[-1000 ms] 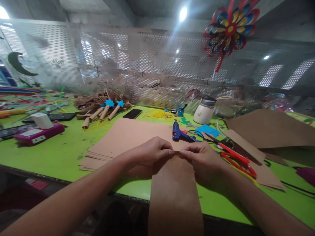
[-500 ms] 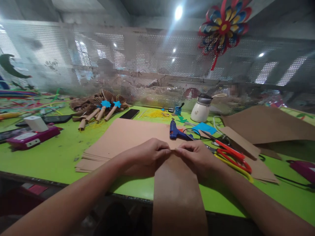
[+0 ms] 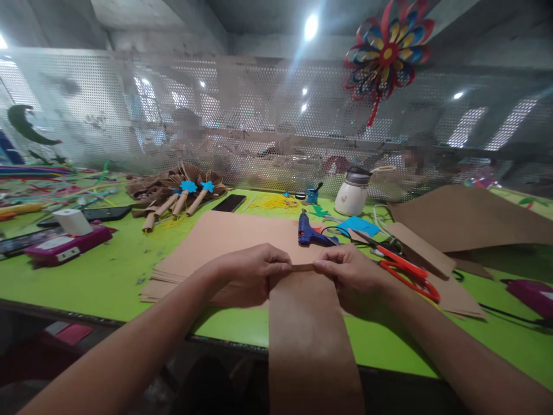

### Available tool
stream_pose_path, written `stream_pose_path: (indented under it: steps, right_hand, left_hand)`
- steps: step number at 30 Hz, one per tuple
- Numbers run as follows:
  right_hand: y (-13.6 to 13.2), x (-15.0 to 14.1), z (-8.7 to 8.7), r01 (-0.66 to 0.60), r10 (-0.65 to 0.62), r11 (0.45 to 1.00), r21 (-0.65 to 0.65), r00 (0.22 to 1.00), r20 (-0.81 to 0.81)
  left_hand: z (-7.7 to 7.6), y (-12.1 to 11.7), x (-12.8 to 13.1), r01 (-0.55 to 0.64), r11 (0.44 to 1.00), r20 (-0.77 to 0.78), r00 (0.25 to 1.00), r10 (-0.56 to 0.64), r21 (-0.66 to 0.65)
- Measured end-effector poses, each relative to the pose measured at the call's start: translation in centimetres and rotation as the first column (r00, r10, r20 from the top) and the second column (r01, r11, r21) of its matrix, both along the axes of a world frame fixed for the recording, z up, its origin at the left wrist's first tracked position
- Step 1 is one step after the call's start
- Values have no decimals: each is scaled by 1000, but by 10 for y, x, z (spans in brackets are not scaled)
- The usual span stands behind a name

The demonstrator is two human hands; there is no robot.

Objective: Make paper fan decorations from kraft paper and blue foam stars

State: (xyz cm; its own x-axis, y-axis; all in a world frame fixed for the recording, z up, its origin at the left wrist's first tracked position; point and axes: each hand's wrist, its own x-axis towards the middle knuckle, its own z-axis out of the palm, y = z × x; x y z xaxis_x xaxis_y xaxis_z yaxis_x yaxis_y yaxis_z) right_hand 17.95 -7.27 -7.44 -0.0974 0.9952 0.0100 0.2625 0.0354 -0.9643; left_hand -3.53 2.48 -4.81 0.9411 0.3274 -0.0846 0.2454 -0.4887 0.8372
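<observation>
A long strip of brown kraft paper (image 3: 309, 334) hangs from my fingers over the table's front edge. Its far end carries a narrow fold. My left hand (image 3: 261, 274) pinches that fold at the left corner, and my right hand (image 3: 349, 276) pinches it at the right corner. Beneath and behind my hands lies a stack of brown paper sheets (image 3: 233, 233). A blue glue gun (image 3: 309, 231) rests on the stack just beyond my right hand. Red-handled scissors (image 3: 410, 274) lie to the right of that hand.
Rolled paper pieces with blue flowers (image 3: 189, 196) lie at the back left beside a phone (image 3: 230, 202). A purple power strip (image 3: 69, 245) sits on the left of the green table (image 3: 103, 276). A cream flask (image 3: 352, 193) stands at the back, with large brown paper (image 3: 470, 222) to its right.
My hands have moved apart along the folded end, so more of the fold shows between them. The strip stays pinched in both.
</observation>
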Motion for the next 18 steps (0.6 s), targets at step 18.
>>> stream_pose_path:
  steps: [18]
  right_hand:
    - [3,13,7,-221,215,972,-85,974,-76]
  left_hand:
    - [7,7,-4,61,998,-35,997,-62,-31]
